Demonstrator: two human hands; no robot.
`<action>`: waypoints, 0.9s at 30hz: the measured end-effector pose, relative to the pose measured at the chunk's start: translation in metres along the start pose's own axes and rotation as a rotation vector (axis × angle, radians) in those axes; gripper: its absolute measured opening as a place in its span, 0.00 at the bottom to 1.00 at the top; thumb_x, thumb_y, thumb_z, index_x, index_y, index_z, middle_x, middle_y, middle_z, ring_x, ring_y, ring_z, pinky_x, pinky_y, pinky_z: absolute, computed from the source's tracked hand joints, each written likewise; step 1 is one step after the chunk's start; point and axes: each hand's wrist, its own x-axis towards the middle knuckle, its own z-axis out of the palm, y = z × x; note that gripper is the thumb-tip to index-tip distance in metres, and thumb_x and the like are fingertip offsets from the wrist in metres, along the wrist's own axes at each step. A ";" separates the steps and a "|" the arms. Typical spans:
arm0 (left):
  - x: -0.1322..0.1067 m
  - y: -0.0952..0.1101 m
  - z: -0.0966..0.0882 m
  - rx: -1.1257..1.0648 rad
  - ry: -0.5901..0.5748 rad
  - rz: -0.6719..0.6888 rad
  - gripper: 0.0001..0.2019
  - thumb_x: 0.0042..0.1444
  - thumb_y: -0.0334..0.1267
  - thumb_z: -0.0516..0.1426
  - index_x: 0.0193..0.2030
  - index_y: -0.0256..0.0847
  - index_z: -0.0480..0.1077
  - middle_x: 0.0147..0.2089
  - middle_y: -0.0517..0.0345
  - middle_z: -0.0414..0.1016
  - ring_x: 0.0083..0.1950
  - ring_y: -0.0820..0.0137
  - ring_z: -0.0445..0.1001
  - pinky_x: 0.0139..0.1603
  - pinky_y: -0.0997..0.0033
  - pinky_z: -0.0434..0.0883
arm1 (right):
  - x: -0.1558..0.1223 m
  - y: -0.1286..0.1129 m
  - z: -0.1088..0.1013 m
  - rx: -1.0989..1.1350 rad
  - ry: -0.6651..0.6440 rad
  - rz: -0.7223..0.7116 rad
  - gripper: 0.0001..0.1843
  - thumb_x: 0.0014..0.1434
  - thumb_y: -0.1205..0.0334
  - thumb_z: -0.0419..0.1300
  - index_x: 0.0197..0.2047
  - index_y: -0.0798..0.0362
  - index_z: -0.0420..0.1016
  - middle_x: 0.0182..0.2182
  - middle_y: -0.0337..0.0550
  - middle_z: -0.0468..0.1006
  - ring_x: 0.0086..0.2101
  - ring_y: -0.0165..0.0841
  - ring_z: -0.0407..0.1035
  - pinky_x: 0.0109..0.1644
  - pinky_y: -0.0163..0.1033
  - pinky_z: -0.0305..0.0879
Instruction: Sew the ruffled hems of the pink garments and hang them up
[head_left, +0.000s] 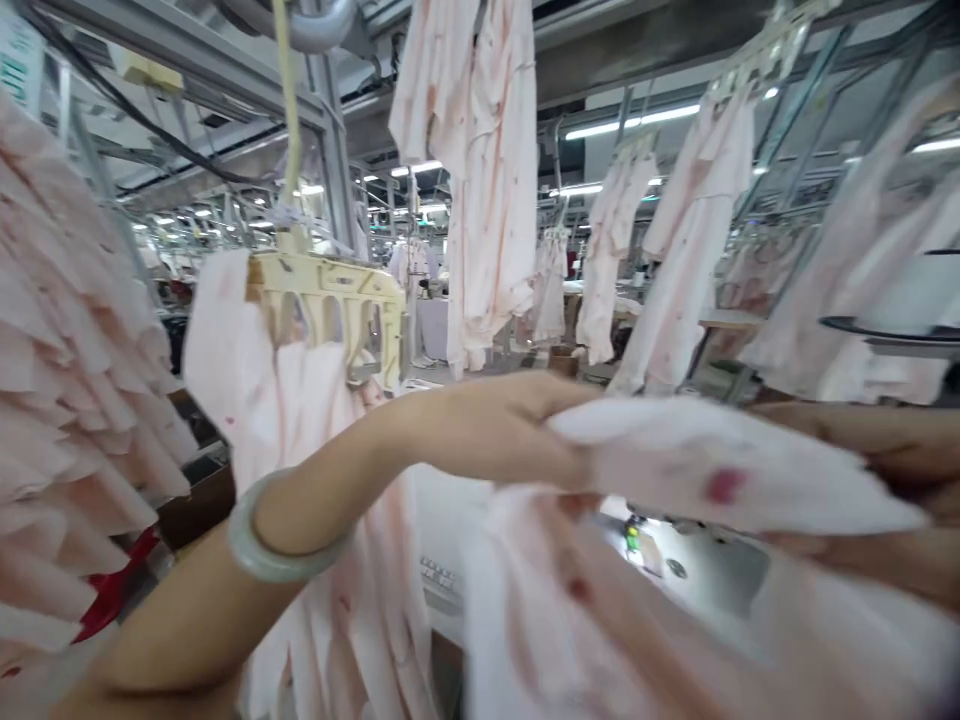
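A pale pink garment piece (675, 460) with a dark pink printed spot is stretched between my two hands, blurred by motion. My left hand (510, 425), with a pale green bangle on the wrist, is closed on its left end. At the right edge, my right hand (885, 450) pinches the other end, partly hidden by the cloth. More of the fabric hangs below both hands. Behind it, the lit metal bed of a sewing machine (720, 575) shows in part. Beside my left forearm, a cream plastic hanger clamp (330, 290) holds several similar pink pieces.
A thick bunch of pink garment pieces (60, 380) hangs at the left. Further pieces (491, 180) hang from overhead rails in the middle and at the right. A yellow hanging rod (289, 110) runs up from the clamp, near a grey metal post (337, 150).
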 end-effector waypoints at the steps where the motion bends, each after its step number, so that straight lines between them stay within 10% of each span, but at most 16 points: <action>1: 0.002 -0.015 0.006 0.033 -0.130 0.049 0.15 0.51 0.28 0.56 0.44 0.38 0.76 0.38 0.61 0.78 0.35 0.71 0.74 0.29 0.77 0.66 | -0.006 -0.005 -0.005 0.014 -0.059 0.050 0.24 0.47 0.43 0.72 0.42 0.49 0.76 0.33 0.45 0.77 0.32 0.40 0.73 0.27 0.35 0.69; 7: 0.008 -0.106 0.042 0.082 -0.380 -0.092 0.07 0.52 0.27 0.53 0.30 0.35 0.72 0.26 0.64 0.69 0.30 0.74 0.65 0.30 0.79 0.61 | -0.031 0.001 -0.002 0.084 -0.225 0.254 0.20 0.54 0.45 0.66 0.29 0.53 0.68 0.24 0.34 0.66 0.25 0.27 0.62 0.25 0.29 0.56; 15: -0.020 -0.139 0.028 -0.507 -0.491 -0.308 0.15 0.56 0.48 0.61 0.40 0.37 0.72 0.33 0.58 0.74 0.30 0.73 0.70 0.29 0.79 0.65 | -0.052 0.022 -0.007 -0.122 -0.469 0.285 0.11 0.58 0.58 0.63 0.45 0.49 0.73 0.41 0.38 0.75 0.42 0.36 0.69 0.40 0.34 0.65; 22: -0.014 -0.192 0.057 -0.754 0.022 -0.491 0.22 0.49 0.46 0.66 0.48 0.38 0.73 0.41 0.50 0.79 0.39 0.62 0.77 0.41 0.67 0.73 | -0.012 0.031 0.055 -0.611 -0.211 -0.138 0.19 0.61 0.80 0.52 0.53 0.56 0.69 0.49 0.51 0.73 0.49 0.40 0.67 0.52 0.44 0.63; 27: -0.049 -0.233 0.081 -0.515 0.272 -0.661 0.20 0.46 0.51 0.64 0.41 0.41 0.75 0.40 0.53 0.81 0.42 0.56 0.79 0.43 0.64 0.75 | -0.031 0.055 0.089 -0.625 -0.423 -0.150 0.13 0.61 0.61 0.64 0.49 0.54 0.73 0.43 0.46 0.77 0.45 0.41 0.69 0.48 0.44 0.65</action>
